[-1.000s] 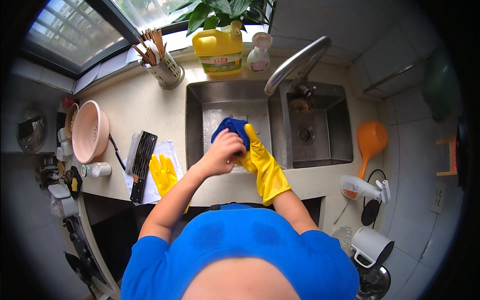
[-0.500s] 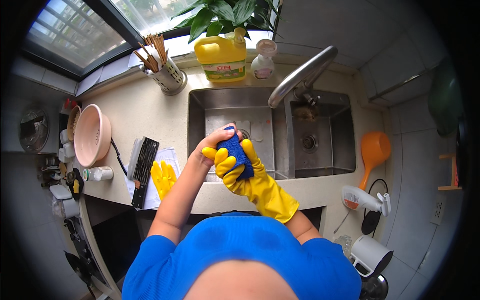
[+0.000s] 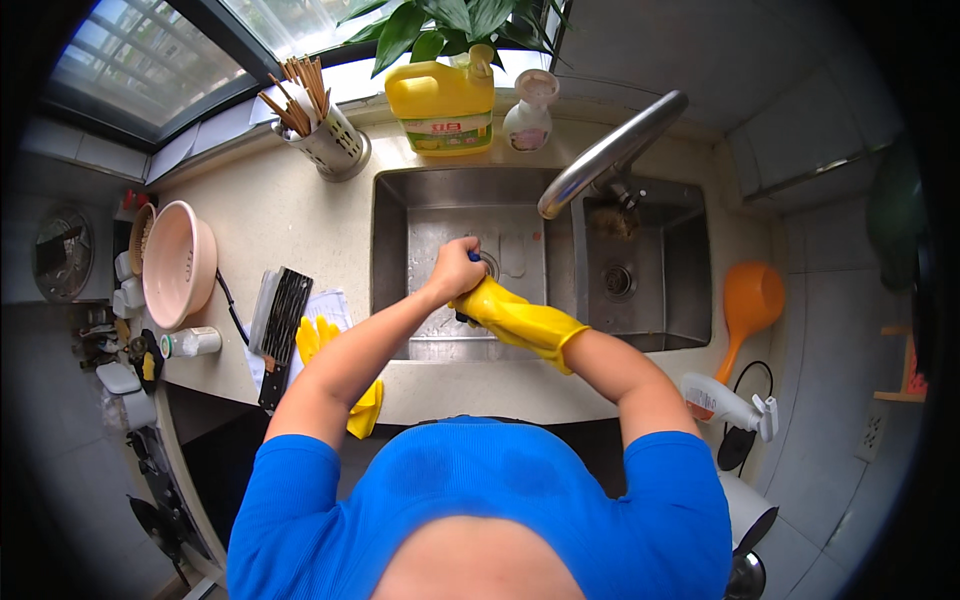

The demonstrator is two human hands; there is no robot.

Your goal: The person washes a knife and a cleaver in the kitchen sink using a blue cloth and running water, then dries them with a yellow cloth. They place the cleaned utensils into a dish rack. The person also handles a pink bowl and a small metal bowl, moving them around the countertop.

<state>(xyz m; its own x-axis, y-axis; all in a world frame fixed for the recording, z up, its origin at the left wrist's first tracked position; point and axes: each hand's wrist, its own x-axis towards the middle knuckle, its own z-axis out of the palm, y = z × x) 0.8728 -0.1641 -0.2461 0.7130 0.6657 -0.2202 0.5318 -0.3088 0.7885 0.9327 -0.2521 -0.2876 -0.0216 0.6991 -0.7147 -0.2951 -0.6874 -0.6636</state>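
From my remote station I see the person's bare left hand (image 3: 458,270) curled tightly, gripping a blue cloth (image 3: 474,256). The right hand (image 3: 485,300), inside a yellow rubber glove (image 3: 530,325), is closed on the same cloth just beside it. Only small bits of the cloth show, above the near part of the sink's left basin (image 3: 425,225).

The writing I can make out is on the far side: a yellow jug (image 3: 440,105) has a green and pale label with large red characters. Right of it, a white pump bottle (image 3: 527,125) carries a faint pinkish print. At the right, a white spray bottle (image 3: 730,405) has an orange label with lettering too small for me to read.

The counter (image 3: 500,390) is cream-coloured around the steel sink, whose smaller right basin (image 3: 680,260) sits beside a curved faucet (image 3: 610,150). To the left, a cleaver (image 3: 285,320) lies partly on white paper (image 3: 330,305), near another yellow glove (image 3: 310,340), with a pink bowl (image 3: 180,265) farther left. An orange ladle (image 3: 752,300) rests on the right. Beyond are a dark-framed window (image 3: 150,70), a leafy plant (image 3: 440,20) and grey tiled walls (image 3: 810,230).
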